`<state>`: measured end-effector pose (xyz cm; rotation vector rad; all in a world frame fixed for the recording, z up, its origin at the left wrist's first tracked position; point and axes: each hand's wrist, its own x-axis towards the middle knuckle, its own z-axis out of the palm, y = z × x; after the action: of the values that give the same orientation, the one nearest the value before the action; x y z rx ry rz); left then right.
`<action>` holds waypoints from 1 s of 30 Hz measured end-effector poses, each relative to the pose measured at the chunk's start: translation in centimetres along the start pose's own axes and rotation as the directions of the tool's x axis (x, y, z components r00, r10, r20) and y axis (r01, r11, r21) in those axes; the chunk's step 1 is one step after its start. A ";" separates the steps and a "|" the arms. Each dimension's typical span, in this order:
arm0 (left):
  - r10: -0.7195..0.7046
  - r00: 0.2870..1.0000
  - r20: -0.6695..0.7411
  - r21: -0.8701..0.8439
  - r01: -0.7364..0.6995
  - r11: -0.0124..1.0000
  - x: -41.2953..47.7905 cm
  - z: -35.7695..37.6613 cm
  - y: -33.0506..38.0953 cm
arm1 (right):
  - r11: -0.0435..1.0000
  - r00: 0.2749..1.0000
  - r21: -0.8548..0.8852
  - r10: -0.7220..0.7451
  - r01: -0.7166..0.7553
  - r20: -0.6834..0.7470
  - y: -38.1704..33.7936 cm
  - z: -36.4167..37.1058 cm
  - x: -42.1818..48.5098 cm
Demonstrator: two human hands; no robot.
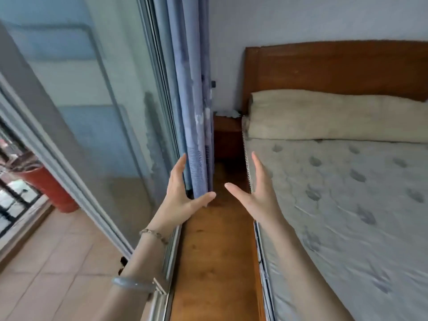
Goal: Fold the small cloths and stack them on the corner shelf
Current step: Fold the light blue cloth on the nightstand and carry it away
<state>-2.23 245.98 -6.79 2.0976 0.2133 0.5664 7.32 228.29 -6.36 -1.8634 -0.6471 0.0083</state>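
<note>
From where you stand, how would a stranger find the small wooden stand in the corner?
Start at the bed and follow its left edge up to the headboard. The stand sits there, between bed and blue curtain. Unlike its neighbours, it carries a pale crumpled heap.

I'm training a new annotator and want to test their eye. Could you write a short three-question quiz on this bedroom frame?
1. True or false: the left hand and right hand are both open.
2. What lies against the headboard? A) pillow B) bucket C) folded towels
3. Which hand is nearer the blue curtain?
Key: 1 true; 2 A; 3 left.
</note>
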 end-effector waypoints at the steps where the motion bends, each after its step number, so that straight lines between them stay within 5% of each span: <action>1: 0.015 1.000 0.019 -0.004 -0.015 1.000 1.9 0.3 -0.6 | 1.000 1.000 -0.012 0.008 -0.008 -0.007 0.4 0.0 1.6; 16: 0.079 0.977 0.198 -0.241 -0.029 0.970 34.4 6.6 -10.2 | 0.987 0.969 -0.006 0.158 -0.162 -0.190 9.7 2.2 29.3; 30: 0.076 0.970 0.230 -0.230 -0.021 0.973 58.7 11.0 -18.8 | 0.975 0.957 0.066 0.222 -0.213 -0.186 18.7 4.4 53.8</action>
<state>55.81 269.43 -9.14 1.9307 -0.0398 0.3452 59.68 250.95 -8.40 -1.8554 -0.3043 -0.0130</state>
